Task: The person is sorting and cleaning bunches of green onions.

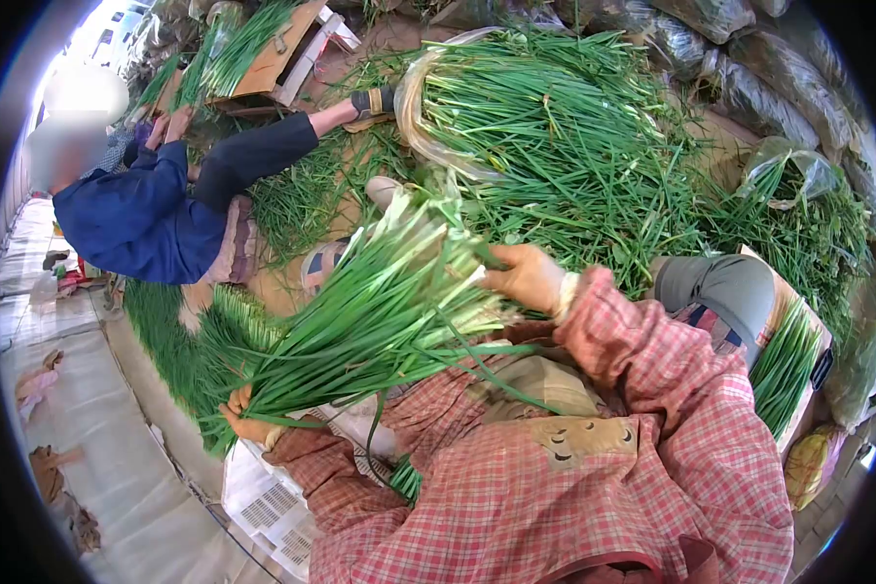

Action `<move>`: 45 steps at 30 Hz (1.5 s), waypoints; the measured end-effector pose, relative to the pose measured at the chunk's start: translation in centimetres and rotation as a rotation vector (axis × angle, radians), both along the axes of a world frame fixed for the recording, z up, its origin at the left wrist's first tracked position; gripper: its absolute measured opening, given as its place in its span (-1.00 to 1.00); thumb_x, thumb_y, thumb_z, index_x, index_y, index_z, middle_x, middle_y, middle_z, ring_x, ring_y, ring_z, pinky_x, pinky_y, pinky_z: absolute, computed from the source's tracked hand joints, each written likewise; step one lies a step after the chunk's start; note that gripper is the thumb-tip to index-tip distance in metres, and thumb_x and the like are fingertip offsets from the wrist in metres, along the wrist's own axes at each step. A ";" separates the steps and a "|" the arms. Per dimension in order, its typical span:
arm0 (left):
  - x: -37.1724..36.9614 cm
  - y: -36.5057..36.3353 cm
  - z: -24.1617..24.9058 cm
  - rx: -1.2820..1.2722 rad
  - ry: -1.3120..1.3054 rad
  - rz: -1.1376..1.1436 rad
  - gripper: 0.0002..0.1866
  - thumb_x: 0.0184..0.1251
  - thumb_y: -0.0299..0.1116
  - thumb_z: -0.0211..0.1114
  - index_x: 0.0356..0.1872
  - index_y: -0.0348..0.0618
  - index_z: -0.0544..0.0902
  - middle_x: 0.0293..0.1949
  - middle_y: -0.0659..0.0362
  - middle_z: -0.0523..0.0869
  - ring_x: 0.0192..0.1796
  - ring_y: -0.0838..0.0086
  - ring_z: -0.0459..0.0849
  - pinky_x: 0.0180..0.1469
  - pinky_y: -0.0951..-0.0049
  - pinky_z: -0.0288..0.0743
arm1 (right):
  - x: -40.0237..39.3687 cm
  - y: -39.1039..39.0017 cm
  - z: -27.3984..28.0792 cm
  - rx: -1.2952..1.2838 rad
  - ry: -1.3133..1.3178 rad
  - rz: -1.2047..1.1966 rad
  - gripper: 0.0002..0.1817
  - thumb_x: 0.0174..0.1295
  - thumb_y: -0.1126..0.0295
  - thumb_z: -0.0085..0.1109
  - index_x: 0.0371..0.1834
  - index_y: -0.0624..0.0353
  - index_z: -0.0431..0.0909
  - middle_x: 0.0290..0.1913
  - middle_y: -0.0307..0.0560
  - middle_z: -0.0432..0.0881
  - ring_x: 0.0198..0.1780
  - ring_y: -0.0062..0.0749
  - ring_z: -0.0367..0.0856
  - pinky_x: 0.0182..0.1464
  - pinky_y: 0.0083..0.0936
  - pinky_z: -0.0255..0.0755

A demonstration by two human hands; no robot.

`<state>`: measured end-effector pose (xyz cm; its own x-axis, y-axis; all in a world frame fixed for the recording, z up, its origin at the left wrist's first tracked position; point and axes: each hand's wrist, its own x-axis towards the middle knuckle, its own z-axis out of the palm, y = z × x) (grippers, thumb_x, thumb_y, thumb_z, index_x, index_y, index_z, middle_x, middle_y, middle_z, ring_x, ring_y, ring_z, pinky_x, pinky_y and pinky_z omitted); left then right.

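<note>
A thick bundle of green chives [370,311] lies across my lap, white root ends pointing up toward the right. My right hand [526,277] grips the bundle near those pale ends. My left hand [248,420] holds the leafy tips at the lower left, partly hidden under the leaves. Both arms wear red checked sleeves.
A big heap of loose chives [574,136] in clear plastic lies ahead. Another person in a blue top [136,219] sits at the left among more greens. Cardboard boxes with chives [788,365] stand at the right. Grey floor sheeting [97,438] runs along the left.
</note>
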<state>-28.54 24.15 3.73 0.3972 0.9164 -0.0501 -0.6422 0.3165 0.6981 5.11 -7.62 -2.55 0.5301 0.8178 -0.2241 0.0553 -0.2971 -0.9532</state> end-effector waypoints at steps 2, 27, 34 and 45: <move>0.4 0.0 -1.7 -0.073 0.014 0.099 -0.63 0.33 -0.13 -0.01 -0.67 0.03 0.25 -0.66 0.34 0.24 -0.57 0.56 0.24 -0.40 0.52 0.23 | 2.5 -2.2 1.3 -0.040 0.094 -0.075 -0.61 0.06 0.24 0.22 -0.08 0.20 0.53 -0.29 -0.01 0.63 -0.27 -0.43 0.55 -0.12 -0.49 0.41; -0.5 -8.4 -5.6 -0.236 0.348 0.488 -0.71 0.28 -0.20 -0.07 -0.66 0.04 0.27 -0.59 0.27 0.40 -0.47 0.42 0.41 -0.28 0.24 0.41 | -0.1 -0.3 5.2 0.198 -0.758 -0.225 -0.82 -0.07 0.28 0.29 -0.49 0.12 0.57 -0.52 -0.19 0.46 -0.36 -0.28 0.40 -0.25 -0.39 0.27; -6.8 -6.5 -13.9 -0.159 0.429 0.260 -0.71 0.18 -0.17 -0.05 -0.33 -0.12 0.57 -0.22 0.04 0.65 -0.14 0.15 0.61 -0.07 0.05 0.48 | 3.5 -0.4 1.5 0.276 -0.064 -0.636 -0.82 0.01 0.32 0.28 -0.50 0.21 0.57 -0.56 -0.23 0.51 -0.50 -0.59 0.36 -0.40 -0.60 0.31; -2.5 -10.4 -9.9 -0.260 0.496 0.288 -0.72 0.25 -0.16 -0.03 -0.34 -0.14 0.52 -0.29 0.11 0.61 -0.21 0.21 0.60 -0.11 0.12 0.51 | 3.6 -2.9 4.5 0.100 0.104 -0.147 -0.66 0.20 0.18 0.11 -0.13 0.22 0.53 -0.32 -0.25 0.57 -0.30 -0.53 0.50 -0.26 -0.56 0.39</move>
<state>-31.07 13.76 -6.15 0.0088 0.9160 -0.4011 -0.3465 0.3791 0.8581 8.67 -10.56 1.93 0.6240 0.7540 -0.2052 -0.0818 -0.1981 -0.9768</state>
